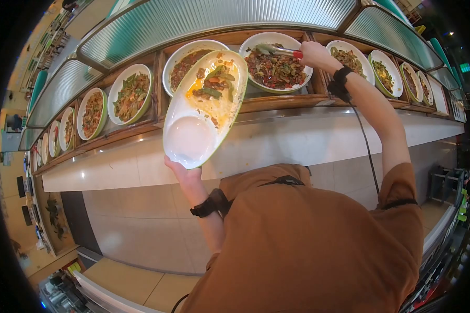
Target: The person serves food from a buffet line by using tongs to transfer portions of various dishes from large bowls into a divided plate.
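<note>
My left hand point(181, 173) grips the lower end of a white oval plate point(192, 136) with a green edge, tilted toward me. Food scraps with green pepper pieces point(215, 86) and orange sauce lie on its upper part; a round hollow forms its lower part. My right hand point(318, 56) is closed round the red handle of metal tongs point(282, 51). The tongs' tips reach over a white bowl point(248, 43) of dark stir-fried food with peppers. Behind the plate, another bowl point(178, 56) of chopped food is partly hidden.
Several more food bowls point(132, 94) stand in a wooden rack point(266, 106) on both sides. A ribbed glass guard point(214, 28) runs behind them. A pale counter ledge point(277, 135) lies in front. A black cable point(368, 143) hangs from my right wrist.
</note>
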Available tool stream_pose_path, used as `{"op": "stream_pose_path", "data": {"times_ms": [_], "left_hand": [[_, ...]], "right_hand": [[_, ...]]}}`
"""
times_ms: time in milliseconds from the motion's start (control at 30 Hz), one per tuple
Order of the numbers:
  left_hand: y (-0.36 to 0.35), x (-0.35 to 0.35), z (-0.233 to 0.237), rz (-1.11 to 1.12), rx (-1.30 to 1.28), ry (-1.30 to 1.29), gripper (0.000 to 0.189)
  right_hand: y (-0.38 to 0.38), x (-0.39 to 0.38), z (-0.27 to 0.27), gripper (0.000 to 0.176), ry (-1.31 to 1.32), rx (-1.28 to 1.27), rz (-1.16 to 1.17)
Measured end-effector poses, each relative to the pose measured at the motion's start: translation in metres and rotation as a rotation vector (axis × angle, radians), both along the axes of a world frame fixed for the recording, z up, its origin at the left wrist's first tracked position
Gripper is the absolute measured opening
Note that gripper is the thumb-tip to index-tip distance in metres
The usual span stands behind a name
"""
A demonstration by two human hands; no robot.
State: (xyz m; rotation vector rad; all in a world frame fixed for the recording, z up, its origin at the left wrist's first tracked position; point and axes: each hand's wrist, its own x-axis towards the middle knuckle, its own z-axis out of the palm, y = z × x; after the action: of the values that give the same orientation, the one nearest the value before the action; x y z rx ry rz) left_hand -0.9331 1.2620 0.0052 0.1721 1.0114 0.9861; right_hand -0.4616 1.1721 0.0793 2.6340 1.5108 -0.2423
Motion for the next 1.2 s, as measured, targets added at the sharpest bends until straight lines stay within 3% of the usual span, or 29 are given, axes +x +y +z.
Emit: {"op": "stream_pose_path", "data": {"times_ms": [400, 633, 733, 800, 867, 933, 1033, 1067, 1133, 1200], "left_hand": [[-0.003, 0.001, 0.005, 0.014, -0.030, 0.019, 0.052], [-0.002, 0.000, 0.003, -0.011, -0.011, 0.051, 0.056], [-0.004, -0.004, -0.001, 0.003, 0.047, -0.037, 0.047], [-0.016, 0.002, -0.013, -0.006, 0.352, 0.429, 0.043], [-0.018, 0.003, -0.022, 0.003, 0.452, 0.598, 0.043], [-0.010, -0.004, -0.034, -0.002, 0.422, 0.445, 0.041], [-0.002, -0.021, -0.051, -0.087, 0.466, 0.161, 0.045], [0.001, -0.025, -0.056, -0.094, 0.418, 0.068, 0.046], [-0.001, -0.008, -0.008, -0.015, 0.080, -0.102, 0.042], [0.000, -0.002, -0.003, -0.003, 0.042, -0.044, 0.046]], "right_hand": [[-0.032, -0.006, 0.017, 0.021, -0.068, -0.029, 0.107], [-0.021, -0.010, 0.032, 0.028, 0.197, -0.021, -0.050], [-0.009, -0.011, 0.034, 0.030, 0.255, 0.010, -0.056], [0.002, -0.022, 0.039, 0.028, 0.315, 0.028, -0.130], [0.009, -0.036, 0.039, 0.028, 0.388, 0.079, -0.095], [0.018, -0.041, 0.033, 0.028, 0.382, 0.098, 0.016], [0.030, -0.056, 0.023, 0.025, 0.161, 0.099, 0.217], [0.029, -0.061, 0.023, 0.023, 0.169, 0.102, 0.191], [0.030, -0.070, 0.027, 0.022, 0.126, 0.096, 0.233], [0.033, -0.074, 0.027, 0.021, 0.102, 0.095, 0.246]]}}
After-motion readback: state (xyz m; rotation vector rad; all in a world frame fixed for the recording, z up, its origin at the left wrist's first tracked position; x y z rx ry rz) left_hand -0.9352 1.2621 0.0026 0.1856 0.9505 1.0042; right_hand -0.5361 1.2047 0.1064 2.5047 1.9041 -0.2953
